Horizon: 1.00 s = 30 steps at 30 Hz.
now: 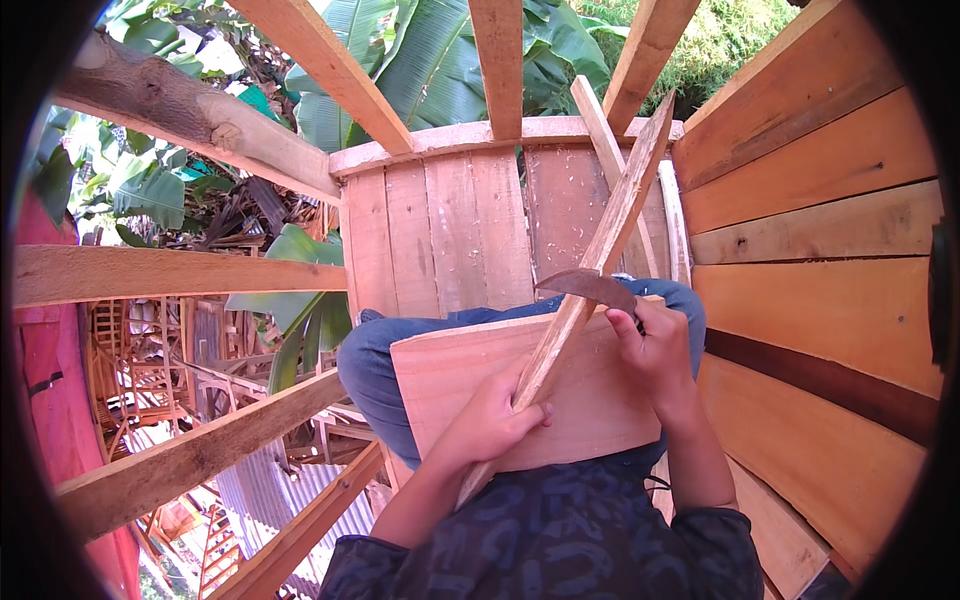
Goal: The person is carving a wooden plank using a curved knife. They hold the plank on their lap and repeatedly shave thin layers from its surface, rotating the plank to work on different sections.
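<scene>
The left hand (492, 415) is closed around a long thin wooden slat (598, 250), with the fingers wrapped over its lower part and the thumb lying along the edge. The slat runs up and to the right from this hand, crossing the scene on a diagonal, and its upper end reaches near the rim of a round wooden barrel-like wall (450, 230) made of vertical planks. The right hand (655, 345) is closed on the handle of a curved dark blade (588, 285), like a sickle or a small machete. The blade lies across the slat and touches it just above the edge of the board, with its tip pointing to the left.

Under both hands there is a flat pale wooden board (450, 385), which rests on the person's lap, over the knees in blue jeans (370, 365). The lower part of the slat lies on top of this board.

To the right stands a wall of horizontal orange-brown planks (810, 230). To the left several rough wooden beams (160, 270) cross the view, and behind them are large green banana leaves (440, 60) and corrugated metal roofing (270, 490) lower down
</scene>
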Available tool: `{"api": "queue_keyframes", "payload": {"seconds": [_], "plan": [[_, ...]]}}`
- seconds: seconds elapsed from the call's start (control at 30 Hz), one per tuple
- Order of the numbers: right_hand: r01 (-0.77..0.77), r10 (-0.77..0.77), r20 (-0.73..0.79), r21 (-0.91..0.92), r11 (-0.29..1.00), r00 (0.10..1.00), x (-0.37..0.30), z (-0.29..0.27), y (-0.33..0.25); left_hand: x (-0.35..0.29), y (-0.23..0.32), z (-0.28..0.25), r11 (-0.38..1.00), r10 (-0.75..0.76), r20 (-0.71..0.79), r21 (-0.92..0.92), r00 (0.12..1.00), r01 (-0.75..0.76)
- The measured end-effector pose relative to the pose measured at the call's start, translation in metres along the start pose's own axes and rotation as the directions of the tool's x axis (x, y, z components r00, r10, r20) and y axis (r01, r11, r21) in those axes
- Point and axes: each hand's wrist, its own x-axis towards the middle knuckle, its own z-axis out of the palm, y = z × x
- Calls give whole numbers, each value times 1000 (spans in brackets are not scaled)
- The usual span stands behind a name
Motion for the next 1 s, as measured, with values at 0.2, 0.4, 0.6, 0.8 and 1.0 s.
{"api": "queue_keyframes", "payload": {"seconds": [0.2, 0.4, 0.6, 0.8, 1.0], "plan": [[75, -84, -116, -83, 994, 990, 1, 8, 7, 2, -2, -1, 1000, 3, -15, -22, 1000, -4], [-183, 202, -221, 104, 977, 954, 20, -25, 29, -2, -4, -2, 998, 26, 13, 53, 1000, -26], [45, -60, 126, 115, 992, 990, -9, -18, -12, -1, -5, -1, 1000, -10, 5, -19, 1000, 11], [-66, 56, 109, 90, 994, 992, 7, -9, -4, 0, -4, -2, 999, -7, 9, -33, 1000, 7], [19, -22, 117, 29, 999, 993, 4, -5, 5, -1, 3, -1, 1000, 0, -9, -18, 1000, 0]]}}
